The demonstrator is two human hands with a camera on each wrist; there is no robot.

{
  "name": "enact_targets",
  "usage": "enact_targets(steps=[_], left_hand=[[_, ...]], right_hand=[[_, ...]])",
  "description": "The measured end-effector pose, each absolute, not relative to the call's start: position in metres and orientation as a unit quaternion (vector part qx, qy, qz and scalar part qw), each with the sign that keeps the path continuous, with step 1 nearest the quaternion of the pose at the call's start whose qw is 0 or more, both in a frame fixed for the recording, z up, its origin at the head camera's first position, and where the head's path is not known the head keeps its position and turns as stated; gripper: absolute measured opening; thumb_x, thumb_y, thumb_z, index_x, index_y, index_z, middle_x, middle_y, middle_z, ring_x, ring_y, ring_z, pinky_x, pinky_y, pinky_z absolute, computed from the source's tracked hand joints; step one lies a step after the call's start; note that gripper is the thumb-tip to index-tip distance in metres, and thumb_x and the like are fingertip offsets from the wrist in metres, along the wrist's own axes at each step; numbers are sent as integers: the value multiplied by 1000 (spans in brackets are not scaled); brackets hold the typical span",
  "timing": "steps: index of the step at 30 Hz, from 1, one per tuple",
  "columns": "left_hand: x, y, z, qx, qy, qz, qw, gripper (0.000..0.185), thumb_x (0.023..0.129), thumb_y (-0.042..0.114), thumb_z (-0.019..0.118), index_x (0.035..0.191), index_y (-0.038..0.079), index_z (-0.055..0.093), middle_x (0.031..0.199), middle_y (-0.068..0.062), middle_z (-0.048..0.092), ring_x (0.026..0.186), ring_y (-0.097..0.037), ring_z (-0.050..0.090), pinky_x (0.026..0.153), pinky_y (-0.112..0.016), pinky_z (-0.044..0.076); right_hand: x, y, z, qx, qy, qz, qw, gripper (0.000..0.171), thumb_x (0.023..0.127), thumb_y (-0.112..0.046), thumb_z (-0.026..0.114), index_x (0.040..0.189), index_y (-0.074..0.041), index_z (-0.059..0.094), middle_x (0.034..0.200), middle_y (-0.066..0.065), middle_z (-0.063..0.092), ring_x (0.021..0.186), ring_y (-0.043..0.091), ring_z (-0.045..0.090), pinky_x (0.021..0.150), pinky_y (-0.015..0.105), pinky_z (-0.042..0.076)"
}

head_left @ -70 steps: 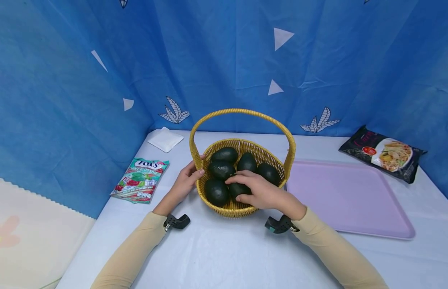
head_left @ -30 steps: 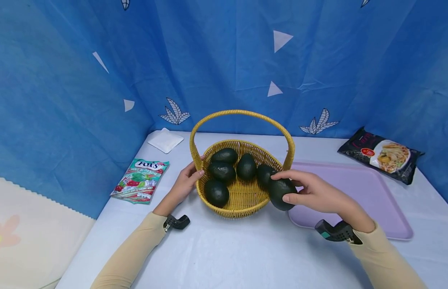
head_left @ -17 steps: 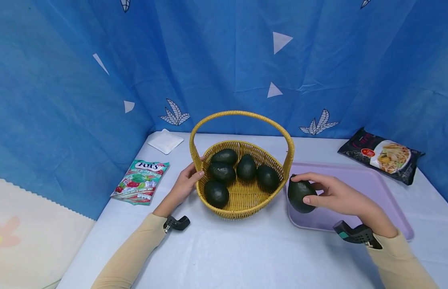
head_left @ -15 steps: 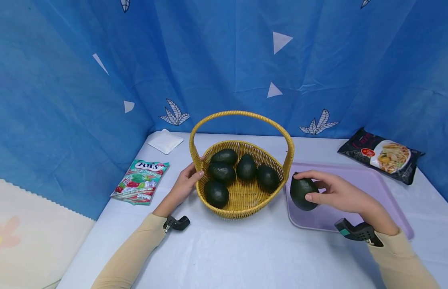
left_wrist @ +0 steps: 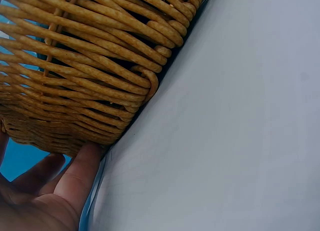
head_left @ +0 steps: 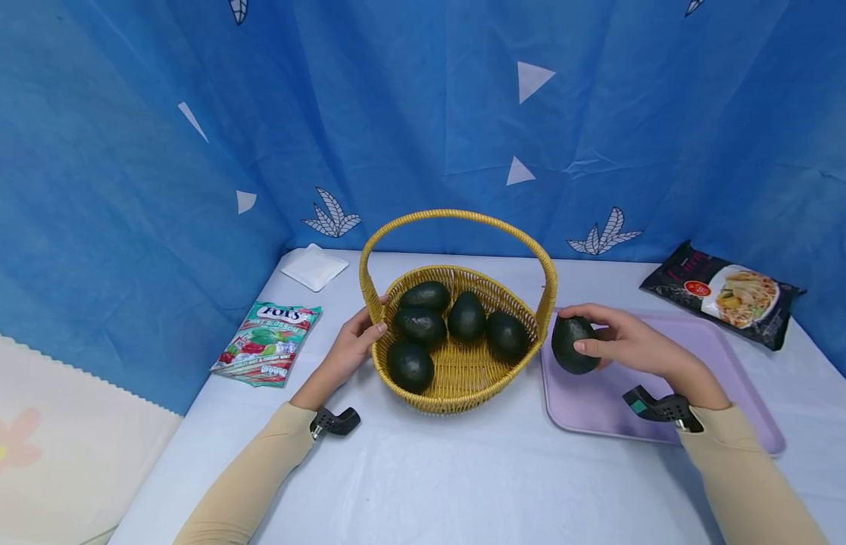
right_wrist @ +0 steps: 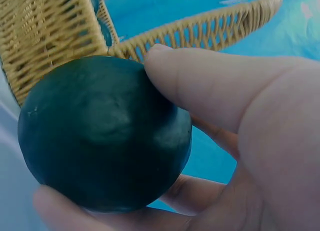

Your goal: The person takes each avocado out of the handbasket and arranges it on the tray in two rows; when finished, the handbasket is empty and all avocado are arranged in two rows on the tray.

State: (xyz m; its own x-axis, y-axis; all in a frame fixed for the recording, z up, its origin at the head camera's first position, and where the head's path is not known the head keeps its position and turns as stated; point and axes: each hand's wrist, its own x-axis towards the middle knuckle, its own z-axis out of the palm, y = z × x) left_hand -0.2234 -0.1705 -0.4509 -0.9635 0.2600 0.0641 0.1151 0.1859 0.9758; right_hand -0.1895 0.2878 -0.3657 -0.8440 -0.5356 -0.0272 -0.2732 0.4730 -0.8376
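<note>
A yellow wicker basket (head_left: pixel 463 390) with a tall handle stands mid-table and holds several dark green avocados (head_left: pixel 466 316). My left hand (head_left: pixel 357 341) rests against the basket's left wall, thumb on the rim; in the left wrist view its fingers (left_wrist: pixel 75 178) touch the weave (left_wrist: pixel 80 86). My right hand (head_left: pixel 616 341) grips one avocado (head_left: pixel 572 345) just above the left end of the lilac tray (head_left: pixel 736 409), right of the basket. Up close in the right wrist view, thumb and fingers wrap that avocado (right_wrist: pixel 105 133).
A Fox's candy bag (head_left: pixel 267 342) lies left of the basket. A white pad (head_left: pixel 315 266) sits at the back left. A black noodle packet (head_left: pixel 725 291) lies back right. Blue curtain surrounds the table.
My right hand lifted one avocado out of the basket and carried it right, over the tray's left end. The left hand stayed on the basket.
</note>
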Motion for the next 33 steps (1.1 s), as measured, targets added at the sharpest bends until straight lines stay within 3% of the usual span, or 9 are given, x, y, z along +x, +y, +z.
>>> enact_targets(steps=[13, 22, 33], left_hand=[[-224, -170, -451, 117, 771, 623, 59, 55, 106, 21, 52, 159, 21, 37, 156, -19, 45, 134, -38, 52, 100, -37, 56], [-227, -170, -453, 129, 769, 624, 51, 53, 106, 21, 52, 158, 21, 38, 156, -17, 46, 138, -36, 48, 111, -54, 46], [-227, -171, -454, 127, 767, 626, 57, 54, 106, 21, 51, 158, 20, 38, 157, -17, 46, 138, -36, 49, 110, -50, 49]], right_hand=[[-224, 284, -381, -173, 860, -447, 176, 57, 101, -18, 62, 151, -2, 41, 141, 32, 49, 106, 34, 63, 69, 38, 62], [-237, 280, -388, -167, 858, -451, 181, 58, 101, -18, 61, 152, -1, 39, 140, 34, 49, 106, 34, 63, 68, 38, 61], [-240, 278, -393, -153, 868, -437, 180, 58, 101, -21, 61, 152, -1, 39, 142, 35, 47, 110, 38, 60, 68, 37, 61]])
